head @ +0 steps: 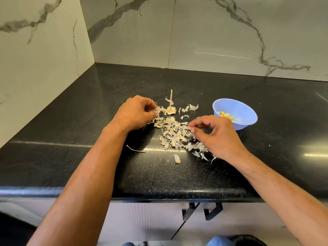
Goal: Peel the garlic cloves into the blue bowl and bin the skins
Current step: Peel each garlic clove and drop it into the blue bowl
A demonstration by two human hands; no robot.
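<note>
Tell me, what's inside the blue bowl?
Pale yellow peeled garlic cloves lie at the bottom of the blue bowl. The right hand covers the bowl's near edge, so some cloves may be hidden.

One blue bowl (236, 110), one bare garlic stem (171, 103), two hands, one heap of skins (175, 134) beyond counting.

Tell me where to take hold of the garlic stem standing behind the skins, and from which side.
Pinch the thin upright stalk of the garlic stem near its middle, coming from above. It stands nearly vertical on its flat root base, clear of the skins, so fingers can probably close on it from either side without scooping the papery skins around it.
</note>
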